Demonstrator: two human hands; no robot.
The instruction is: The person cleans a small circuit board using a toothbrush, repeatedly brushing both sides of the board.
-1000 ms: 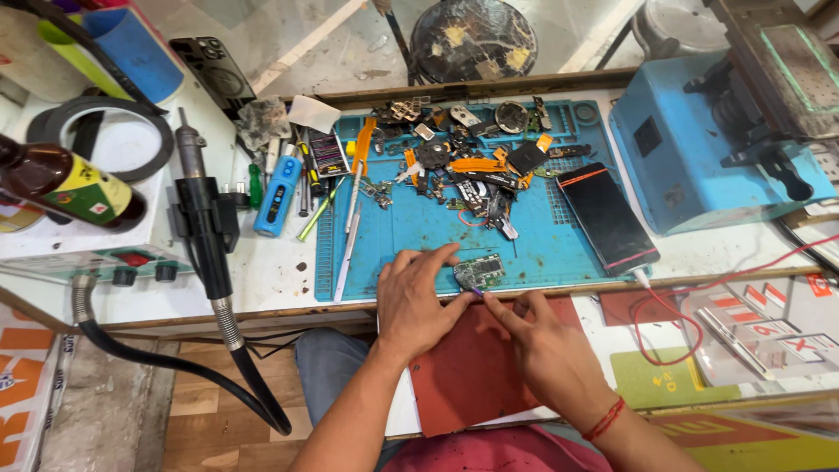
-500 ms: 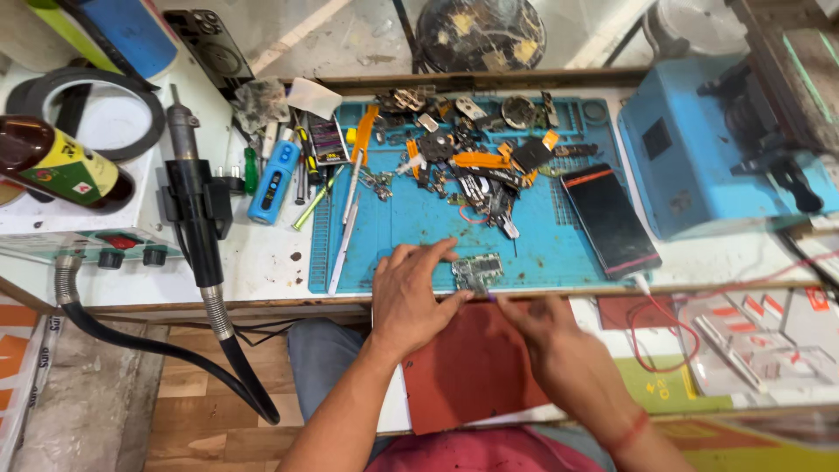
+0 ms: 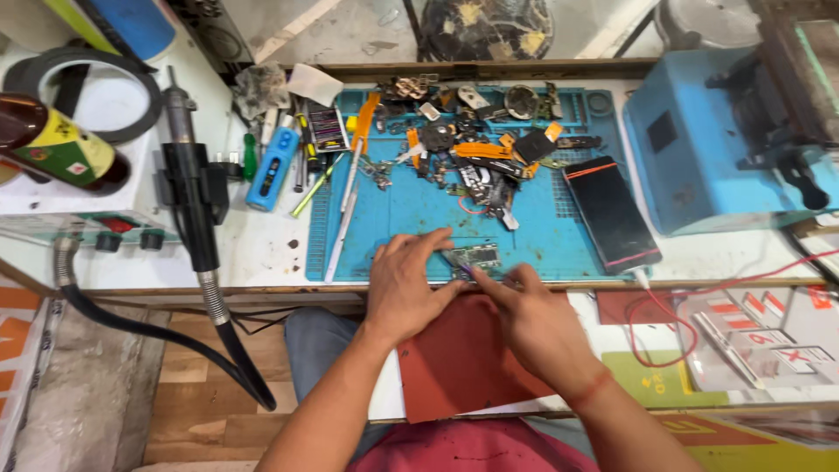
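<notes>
A small green circuit board [image 3: 474,257] lies near the front edge of the blue work mat [image 3: 542,245], pinned between both hands. The left hand [image 3: 404,287] lies flat beside it, fingers stretched together, their tips touching the board's left end. The right hand [image 3: 530,316] comes in from the lower right with its fingers pinched together at the board's lower edge; whether they grip a thin tool there is too small to tell. Compared with a second ago, the hands sit in much the same spot over the board, the right fingers drawn slightly closer to it, while the camera has tipped so the bench sits lower in view.

Under the wrists a dull red, leathery sheet [image 3: 463,363] overhangs the table edge. The mat is rubbery, ribbed at its borders, with shallow moulded compartments along its far rim; these and the area below hold a jumble of phone parts [image 3: 476,153]: orange flex ribbons, black modules, small metal frames. A dark smartphone [image 3: 610,213] with a thin red edge lies on the mat's right side, screen up. Left of the mat lie a long pale spudger [image 3: 345,205], a blue plastic tool [image 3: 272,166] and a black hot-air handle [image 3: 190,197] with its corrugated hose. A brown glass bottle [image 3: 54,149] lies on its side far left, and a light-blue machine [image 3: 699,149] stands at right.
</notes>
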